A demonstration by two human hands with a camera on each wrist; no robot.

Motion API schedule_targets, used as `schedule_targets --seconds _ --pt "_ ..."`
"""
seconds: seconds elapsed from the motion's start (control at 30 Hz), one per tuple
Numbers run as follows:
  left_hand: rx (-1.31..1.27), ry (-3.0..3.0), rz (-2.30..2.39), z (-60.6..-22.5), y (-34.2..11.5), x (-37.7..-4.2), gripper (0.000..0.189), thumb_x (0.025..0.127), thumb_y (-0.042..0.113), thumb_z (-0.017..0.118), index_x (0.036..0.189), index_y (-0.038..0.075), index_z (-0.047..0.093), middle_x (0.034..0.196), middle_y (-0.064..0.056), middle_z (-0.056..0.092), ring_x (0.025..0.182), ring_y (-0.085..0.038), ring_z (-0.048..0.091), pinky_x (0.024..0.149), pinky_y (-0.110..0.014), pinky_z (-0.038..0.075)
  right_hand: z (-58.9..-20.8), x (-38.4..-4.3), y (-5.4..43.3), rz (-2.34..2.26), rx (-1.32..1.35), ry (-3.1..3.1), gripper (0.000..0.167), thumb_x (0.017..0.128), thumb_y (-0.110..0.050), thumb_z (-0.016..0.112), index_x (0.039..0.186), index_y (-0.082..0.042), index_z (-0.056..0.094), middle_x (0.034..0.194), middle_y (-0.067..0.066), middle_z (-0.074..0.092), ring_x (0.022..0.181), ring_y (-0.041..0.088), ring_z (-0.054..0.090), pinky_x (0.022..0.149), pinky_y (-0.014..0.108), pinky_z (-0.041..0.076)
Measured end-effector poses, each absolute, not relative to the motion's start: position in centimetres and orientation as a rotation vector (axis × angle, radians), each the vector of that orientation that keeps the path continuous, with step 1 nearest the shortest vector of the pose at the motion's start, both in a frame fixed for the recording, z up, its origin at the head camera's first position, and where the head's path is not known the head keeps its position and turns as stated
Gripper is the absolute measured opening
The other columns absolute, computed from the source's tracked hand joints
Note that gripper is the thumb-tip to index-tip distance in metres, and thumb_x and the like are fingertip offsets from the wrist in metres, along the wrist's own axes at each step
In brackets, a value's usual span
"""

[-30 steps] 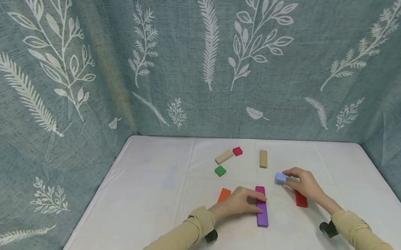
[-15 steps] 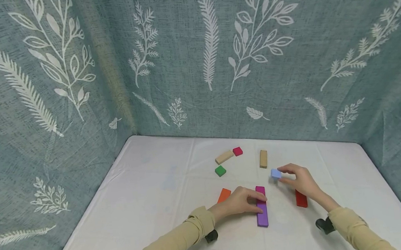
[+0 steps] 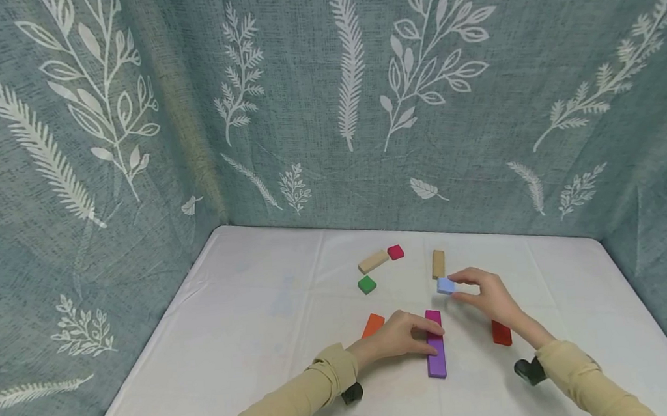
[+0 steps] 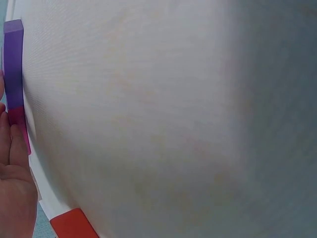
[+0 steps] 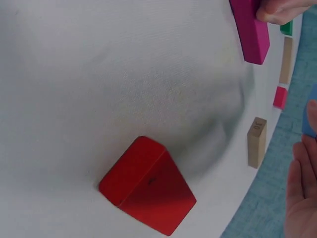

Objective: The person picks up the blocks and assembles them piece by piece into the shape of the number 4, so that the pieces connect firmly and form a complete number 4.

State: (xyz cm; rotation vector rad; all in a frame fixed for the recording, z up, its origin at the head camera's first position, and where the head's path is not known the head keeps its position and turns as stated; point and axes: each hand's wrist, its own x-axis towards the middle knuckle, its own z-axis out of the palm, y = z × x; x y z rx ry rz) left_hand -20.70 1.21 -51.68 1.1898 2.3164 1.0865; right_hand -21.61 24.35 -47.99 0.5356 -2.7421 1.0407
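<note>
My left hand (image 3: 396, 335) rests across two blocks lying end to end. Its fingers reach over the magenta block (image 3: 432, 316), and its thumb lies on the purple block (image 3: 436, 364). My right hand (image 3: 488, 292) pinches a light-blue block (image 3: 445, 286) between thumb and fingers, just in front of an upright-lying wooden block (image 3: 438, 264). Under the right wrist lies a red block (image 3: 501, 333), large in the right wrist view. An orange block (image 3: 373, 325) is partly hidden behind the left hand.
Farther back on the white table (image 3: 260, 318) lie a green block (image 3: 366, 284), another plain wooden block (image 3: 373, 262) and a small red block (image 3: 395, 252). Black wrist cameras hang below both sleeves. A patterned teal curtain (image 3: 313, 105) borders the table.
With the light-blue block pinched, my right hand has moved left and slightly away from me, toward the wooden block. My left hand has stayed in place.
</note>
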Motion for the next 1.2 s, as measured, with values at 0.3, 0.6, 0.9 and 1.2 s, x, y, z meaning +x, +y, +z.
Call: schedule_targets --seconds 0.3,0.6,0.9,1.2 --pt "1.189 2.316 1.09 -51.6 1.2 -20.7 0.037 0.081 0.017 0.075 0.117 0.012 0.068 0.117 0.003 0.069 0.111 -0.004 0.061 0.093 -0.011 0.044 -48.2 -21.9 23.3 1.043 0.594 -2.739 0.029 0.08 -0.006 0.074 0.108 -0.003 0.069 0.106 0.01 0.07 0.098 0.028 0.065 0.086 0.045 0.054" --pt "1.178 2.301 1.111 -51.6 1.1 -20.7 0.037 0.081 0.017 0.075 0.118 0.012 0.068 0.116 0.003 0.07 0.109 -0.002 0.062 0.091 -0.009 0.044 -49.2 -22.0 22.7 1.094 0.601 -2.808 0.03 0.08 -0.006 0.074 0.109 -0.003 0.068 0.106 0.011 0.069 0.098 0.03 0.064 0.088 0.049 0.052" --pt "1.231 2.304 1.116 -51.5 1.1 -20.6 0.037 0.081 0.015 0.075 0.117 0.01 0.068 0.116 0.001 0.07 0.109 -0.003 0.062 0.09 -0.008 0.044 -49.6 -22.2 22.4 1.074 0.625 -2.857 0.027 0.079 -0.004 0.073 0.105 0.001 0.068 0.101 0.014 0.069 0.095 0.032 0.064 0.086 0.049 0.053" --pt "1.257 2.316 1.102 -51.6 1.1 -20.6 0.036 0.081 0.016 0.075 0.115 0.01 0.069 0.116 0.001 0.07 0.11 -0.003 0.062 0.091 -0.008 0.043 -49.9 -22.4 22.6 1.066 0.648 -2.908 0.028 0.08 -0.005 0.072 0.107 0.003 0.067 0.104 0.016 0.069 0.097 0.033 0.064 0.087 0.047 0.053"
